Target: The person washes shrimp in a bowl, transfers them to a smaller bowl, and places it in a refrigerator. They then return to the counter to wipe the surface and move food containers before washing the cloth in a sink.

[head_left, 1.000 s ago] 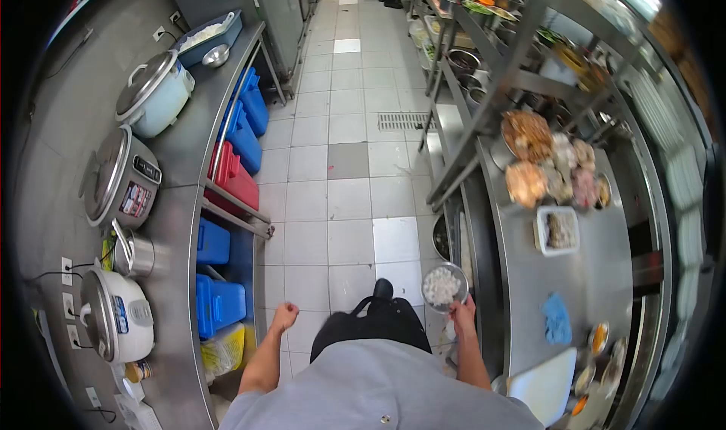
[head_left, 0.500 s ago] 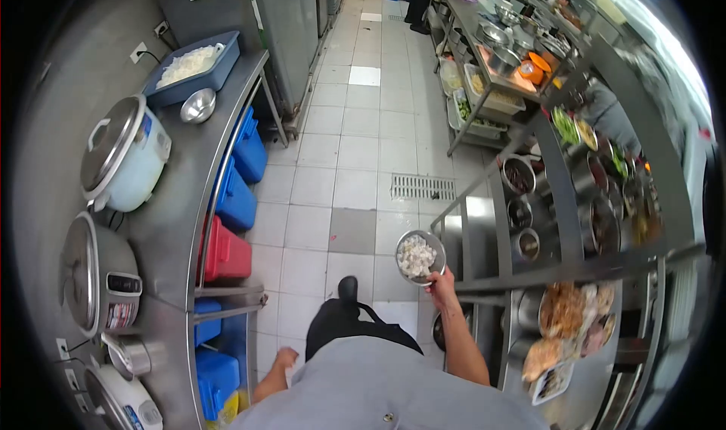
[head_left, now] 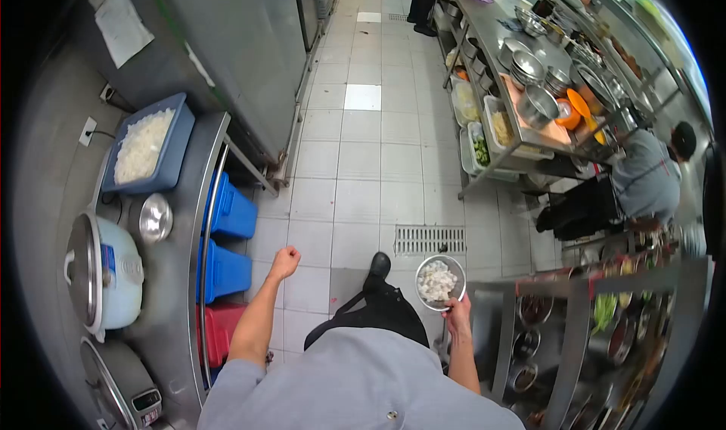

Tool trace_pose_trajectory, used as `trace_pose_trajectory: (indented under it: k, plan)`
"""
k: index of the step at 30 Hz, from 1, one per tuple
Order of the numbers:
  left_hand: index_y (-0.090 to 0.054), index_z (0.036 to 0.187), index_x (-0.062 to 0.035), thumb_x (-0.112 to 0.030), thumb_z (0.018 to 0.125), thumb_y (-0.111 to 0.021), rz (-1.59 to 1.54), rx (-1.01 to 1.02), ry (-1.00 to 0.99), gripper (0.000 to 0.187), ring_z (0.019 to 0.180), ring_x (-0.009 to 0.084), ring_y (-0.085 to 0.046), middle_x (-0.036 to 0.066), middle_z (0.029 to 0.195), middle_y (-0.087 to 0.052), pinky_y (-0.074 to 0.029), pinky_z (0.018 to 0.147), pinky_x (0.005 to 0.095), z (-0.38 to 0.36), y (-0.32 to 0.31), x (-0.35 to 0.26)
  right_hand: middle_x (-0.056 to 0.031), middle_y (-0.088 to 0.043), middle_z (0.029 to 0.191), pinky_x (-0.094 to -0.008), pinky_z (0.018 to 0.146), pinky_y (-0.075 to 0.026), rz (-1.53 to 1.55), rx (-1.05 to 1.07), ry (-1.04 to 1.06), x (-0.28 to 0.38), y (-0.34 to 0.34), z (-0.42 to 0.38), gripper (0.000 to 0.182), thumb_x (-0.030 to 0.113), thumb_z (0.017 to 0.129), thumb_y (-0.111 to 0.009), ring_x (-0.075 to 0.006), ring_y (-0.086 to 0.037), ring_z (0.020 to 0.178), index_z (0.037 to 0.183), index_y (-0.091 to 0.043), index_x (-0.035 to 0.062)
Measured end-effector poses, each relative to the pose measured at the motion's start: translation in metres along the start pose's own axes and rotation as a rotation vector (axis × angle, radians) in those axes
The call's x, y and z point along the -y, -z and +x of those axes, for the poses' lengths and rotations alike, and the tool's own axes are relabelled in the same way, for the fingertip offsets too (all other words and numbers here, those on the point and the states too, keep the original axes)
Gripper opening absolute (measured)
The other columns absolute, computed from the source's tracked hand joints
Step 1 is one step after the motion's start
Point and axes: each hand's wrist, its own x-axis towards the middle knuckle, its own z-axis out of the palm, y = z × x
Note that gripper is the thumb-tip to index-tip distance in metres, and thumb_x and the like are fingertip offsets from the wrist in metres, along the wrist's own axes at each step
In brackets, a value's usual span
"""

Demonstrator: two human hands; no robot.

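Note:
My right hand (head_left: 458,313) grips the near rim of a round metal bowl (head_left: 420,297), held out over the tiled floor. White, lumpy pieces of food (head_left: 436,281) lie inside; their exact kind is not clear. On the other side, my left hand (head_left: 285,263) hangs in the air with its fingers curled into a loose fist and nothing seen in it. It is nearest to the steel counter on the left, apart from it.
The left counter (head_left: 178,279) bears a blue tub of white food (head_left: 181,146), a small metal bowl (head_left: 156,217) and rice cookers (head_left: 121,275). Blue bins (head_left: 227,271) stand beneath. A floor drain (head_left: 429,240) lies ahead. At right are a pot-laden table (head_left: 495,33), a shelf of containers and a co-worker (head_left: 643,176).
I have walked forward along the aisle, so counters and bins have slid back past me. My left arm has swung forward; my right hand keeps hold of the bowl.

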Motion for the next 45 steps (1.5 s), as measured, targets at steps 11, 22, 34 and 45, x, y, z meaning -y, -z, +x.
trace_pose_trajectory:
  k: [11,22,34,45]
  plan:
    - [-0.067,0.081,-0.0035,-0.018,0.081,-0.062,-0.084,0.015,0.43,0.015,0.075,0.0268,-0.066,0.016,0.077,-0.069,-0.052,0.07,0.0391,0.106,-0.039,0.032,-0.0098,-0.061,0.089,-0.0249,0.036,-0.046,-0.179,0.315,0.024,0.225,-0.291,0.295,0.052,-0.007,0.073,-0.049,-0.0146,-0.055,0.051,0.125,-0.049,0.0034]
    - [-0.057,0.118,0.0018,-0.005,0.09,-0.059,-0.279,-0.736,-0.094,0.029,0.1,0.0218,-0.062,0.013,0.112,-0.065,-0.049,0.089,0.0344,0.557,0.236,-0.17,-0.0124,-0.063,0.091,-0.0244,0.036,-0.046,-0.123,0.361,-0.014,0.347,-0.494,0.514,0.053,-0.009,0.072,-0.049,-0.015,-0.056,0.049,0.125,-0.049,0.0009]
    - [-0.034,0.134,0.0052,-0.022,0.079,-0.078,0.085,-1.535,-0.433,0.075,0.1,0.0214,-0.061,0.013,0.108,-0.063,-0.049,0.088,0.0343,0.828,0.644,-0.483,-0.0092,-0.063,0.092,-0.0234,0.039,-0.048,-0.323,0.58,-0.11,0.47,-0.657,0.75,0.055,-0.006,0.073,-0.054,-0.0144,-0.06,0.055,0.127,-0.051,0.0025]
    - [-0.051,0.11,0.0045,-0.023,0.073,-0.085,-0.178,-1.716,-0.109,0.057,0.08,0.0118,-0.055,0.005,0.09,-0.059,-0.047,0.074,0.025,0.812,0.59,-0.527,-0.01,-0.062,0.091,-0.0247,0.036,-0.047,-0.743,1.039,-0.209,0.557,-0.892,0.924,0.049,-0.008,0.072,-0.052,-0.0147,-0.057,0.052,0.12,-0.052,0.0036]
